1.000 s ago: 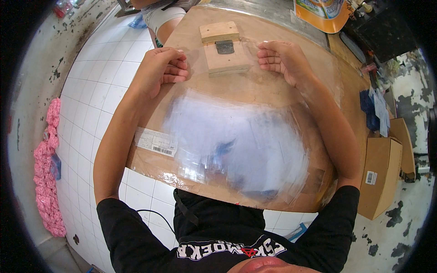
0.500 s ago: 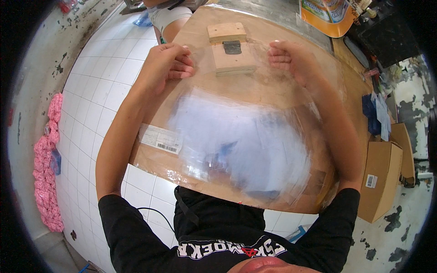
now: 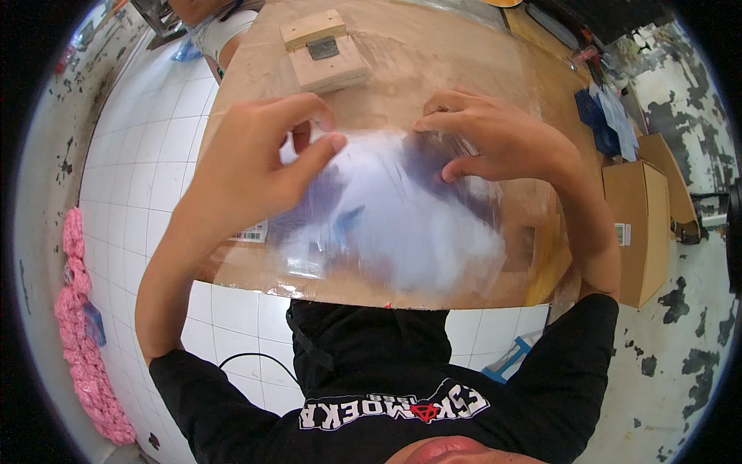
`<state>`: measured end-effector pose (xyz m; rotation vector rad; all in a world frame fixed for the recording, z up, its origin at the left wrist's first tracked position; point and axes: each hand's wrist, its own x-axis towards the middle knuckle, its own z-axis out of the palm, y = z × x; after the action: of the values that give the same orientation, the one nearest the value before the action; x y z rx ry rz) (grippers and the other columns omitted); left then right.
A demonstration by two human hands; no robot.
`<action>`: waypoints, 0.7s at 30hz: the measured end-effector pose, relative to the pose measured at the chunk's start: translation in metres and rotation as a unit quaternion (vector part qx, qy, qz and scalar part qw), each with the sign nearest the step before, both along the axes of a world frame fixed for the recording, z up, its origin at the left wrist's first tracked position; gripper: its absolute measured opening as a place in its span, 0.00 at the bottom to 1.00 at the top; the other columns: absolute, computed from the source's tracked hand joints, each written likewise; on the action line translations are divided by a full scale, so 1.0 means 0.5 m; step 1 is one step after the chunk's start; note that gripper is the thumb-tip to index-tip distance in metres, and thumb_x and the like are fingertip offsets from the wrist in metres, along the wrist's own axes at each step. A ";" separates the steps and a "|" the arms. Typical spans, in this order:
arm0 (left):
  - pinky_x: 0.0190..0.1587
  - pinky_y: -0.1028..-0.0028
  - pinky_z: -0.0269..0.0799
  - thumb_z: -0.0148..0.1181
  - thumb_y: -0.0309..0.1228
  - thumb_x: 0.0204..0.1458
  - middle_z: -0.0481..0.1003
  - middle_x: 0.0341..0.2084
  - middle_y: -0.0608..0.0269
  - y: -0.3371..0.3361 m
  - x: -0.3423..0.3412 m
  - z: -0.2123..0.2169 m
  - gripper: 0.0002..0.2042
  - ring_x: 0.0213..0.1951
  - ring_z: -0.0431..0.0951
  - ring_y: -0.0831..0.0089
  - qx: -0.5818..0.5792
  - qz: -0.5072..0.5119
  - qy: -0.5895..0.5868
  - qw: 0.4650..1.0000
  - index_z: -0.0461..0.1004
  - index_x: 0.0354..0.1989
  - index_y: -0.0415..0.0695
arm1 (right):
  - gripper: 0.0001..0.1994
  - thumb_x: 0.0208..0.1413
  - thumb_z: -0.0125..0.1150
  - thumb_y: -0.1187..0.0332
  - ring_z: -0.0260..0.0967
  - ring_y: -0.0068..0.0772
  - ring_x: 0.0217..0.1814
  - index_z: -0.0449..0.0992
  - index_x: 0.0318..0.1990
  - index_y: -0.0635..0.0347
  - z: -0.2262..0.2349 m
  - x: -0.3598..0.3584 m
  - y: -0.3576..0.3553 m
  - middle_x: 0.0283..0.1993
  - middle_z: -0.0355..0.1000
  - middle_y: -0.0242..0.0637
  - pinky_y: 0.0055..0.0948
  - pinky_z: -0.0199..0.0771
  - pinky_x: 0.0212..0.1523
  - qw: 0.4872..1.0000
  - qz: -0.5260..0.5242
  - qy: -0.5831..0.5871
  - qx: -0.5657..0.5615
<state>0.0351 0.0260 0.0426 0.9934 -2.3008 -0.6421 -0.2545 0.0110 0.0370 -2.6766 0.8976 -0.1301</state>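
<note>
A clear plastic bag with pale blue-white cloth inside lies on the brown cardboard-covered table in front of me. My left hand pinches the bag's far left edge between thumb and fingers. My right hand grips the bag's far right edge with bent fingers. The bag is blurred, so its contents are hard to make out. A barcode sticker shows at its left side.
A small wooden block with a dark metal plate sits at the table's far side. A brown cardboard box stands on the floor to the right. A pink knitted strip lies on the white tiles at left. Blue cloths lie far right.
Both hands have drawn the bag's far edge back toward me, away from the wooden block. The bag now lies shorter and more bunched.
</note>
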 end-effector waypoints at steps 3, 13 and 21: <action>0.25 0.79 0.59 0.61 0.28 0.51 0.69 0.19 0.68 0.015 -0.025 0.010 0.06 0.22 0.64 0.82 0.022 -0.004 0.022 0.999 0.73 0.33 0.38 | 0.16 0.43 0.69 0.71 0.69 0.44 0.50 0.74 0.41 0.62 -0.004 -0.010 0.006 0.41 0.71 0.42 0.36 0.66 0.52 1.000 -0.018 -0.014 0.020; 0.50 0.71 0.72 0.57 0.38 0.58 0.74 0.45 0.54 0.018 -0.154 -0.048 0.22 0.45 0.76 0.68 0.292 -0.128 0.240 0.917 0.66 0.57 0.37 | 0.09 0.50 0.64 0.78 0.72 0.20 0.30 0.72 0.38 0.64 0.091 -0.047 0.062 0.28 0.74 0.33 0.20 0.72 0.34 0.974 -0.082 -0.154 0.147; 0.51 0.70 0.73 0.42 0.42 0.65 0.70 0.52 0.51 0.051 -0.217 -0.058 0.22 0.49 0.75 0.66 0.607 -0.162 0.411 0.660 0.63 0.58 0.37 | 0.34 0.58 0.50 0.46 0.47 0.46 0.73 0.59 0.65 0.59 0.021 -0.005 0.178 0.70 0.52 0.49 0.47 0.46 0.69 0.938 -0.176 -0.014 -0.299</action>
<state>-0.0732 0.0512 0.0135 0.4664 -0.9900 -2.3545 -0.2570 0.0998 0.0477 -2.9916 1.5275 -0.6119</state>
